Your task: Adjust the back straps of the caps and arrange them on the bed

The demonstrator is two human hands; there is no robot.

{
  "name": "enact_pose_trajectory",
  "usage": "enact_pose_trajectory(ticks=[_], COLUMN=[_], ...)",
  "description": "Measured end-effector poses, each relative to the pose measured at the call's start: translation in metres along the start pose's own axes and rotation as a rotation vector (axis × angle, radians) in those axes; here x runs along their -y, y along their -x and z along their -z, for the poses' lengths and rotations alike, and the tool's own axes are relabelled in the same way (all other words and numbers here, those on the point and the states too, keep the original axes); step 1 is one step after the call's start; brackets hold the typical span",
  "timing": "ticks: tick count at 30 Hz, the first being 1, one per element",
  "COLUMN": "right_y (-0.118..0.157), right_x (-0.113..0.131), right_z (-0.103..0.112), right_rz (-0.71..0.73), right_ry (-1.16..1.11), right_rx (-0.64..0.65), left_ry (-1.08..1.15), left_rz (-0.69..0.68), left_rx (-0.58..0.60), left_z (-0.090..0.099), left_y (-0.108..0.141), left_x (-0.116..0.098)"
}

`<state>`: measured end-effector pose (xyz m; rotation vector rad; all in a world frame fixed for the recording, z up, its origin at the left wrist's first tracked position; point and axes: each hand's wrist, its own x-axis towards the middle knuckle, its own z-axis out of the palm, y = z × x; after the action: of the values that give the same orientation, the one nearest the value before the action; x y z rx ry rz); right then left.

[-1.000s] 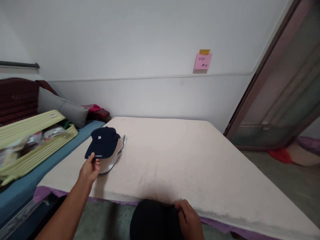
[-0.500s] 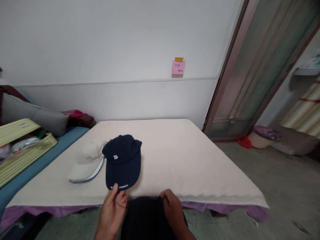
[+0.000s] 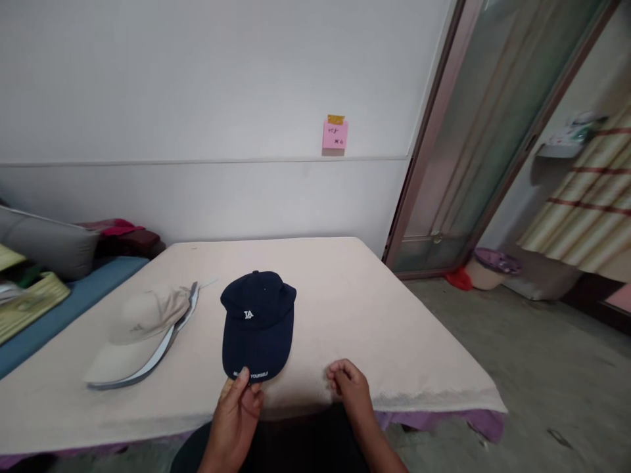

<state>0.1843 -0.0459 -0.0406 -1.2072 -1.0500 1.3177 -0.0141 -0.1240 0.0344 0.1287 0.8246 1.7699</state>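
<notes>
A navy baseball cap point(image 3: 257, 328) with a small white logo and white lettering along its brim is pinched at the brim's front edge by my left hand point(image 3: 235, 410). Its brim points toward me, and it is held over the pale bedspread. My right hand point(image 3: 349, 382) is curled closed near the front edge of the bed, to the right of the cap, with nothing visible in its fingers. To the left, a cream cap point(image 3: 140, 328) with a wide brim lies on the bedspread, apart from both hands.
The pale bedspread point(image 3: 394, 341) covers the surface up to the white wall, where a pink note point(image 3: 334, 136) is taped. A grey pillow point(image 3: 54, 243) lies at the left. On the right are a sliding door point(image 3: 444, 144) and a bin point(image 3: 488, 269) on the floor.
The view has turned right. My left hand still grips the navy cap. My right hand has lifted from my lap to above the bed's front edge.
</notes>
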Motion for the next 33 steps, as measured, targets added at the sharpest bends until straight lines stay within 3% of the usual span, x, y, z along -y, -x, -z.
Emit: enact_pose_trajectory(ticks=[5,10,13,16,21,27,30,33], right_y=[-0.02,-0.053,-0.076,-0.091,-0.098,-0.091,-0.088,-0.085], right_x=[0.02,0.045,0.057,0.06,0.052,0.048,0.049,0.05], right_z=[-0.025,-0.057,-0.064,-0.062,-0.05,-0.045,-0.045,-0.044], right_rz=[-0.116,-0.223,-0.189,-0.174,-0.247,-0.229,-0.231,-0.255], right_ry=[-0.277,-0.481,-0.598,-0.656,-0.621,-0.644,-0.628,-0.61], right_rx=[0.175,0.451,0.572,0.583,0.47,0.532,0.631,0.707], left_ry=[-0.046,-0.119,-0.196,-0.292,-0.298,-0.083,-0.037,-0.073], left_rz=[0.028,0.051,0.097,0.173,0.314,0.369,0.387,0.39], left_rx=[-0.029,-0.076,-0.048,-0.003,0.102,0.17,0.133,0.048], left_z=[-0.001,0.004,0.015,0.033,0.049,0.051,0.055,0.047], left_y=[-0.021,-0.039,-0.05,-0.059,-0.06,-0.062,-0.076,-0.093], left_x=[0.017,0.029,0.035,0.044,0.055,0.039,0.024,0.009])
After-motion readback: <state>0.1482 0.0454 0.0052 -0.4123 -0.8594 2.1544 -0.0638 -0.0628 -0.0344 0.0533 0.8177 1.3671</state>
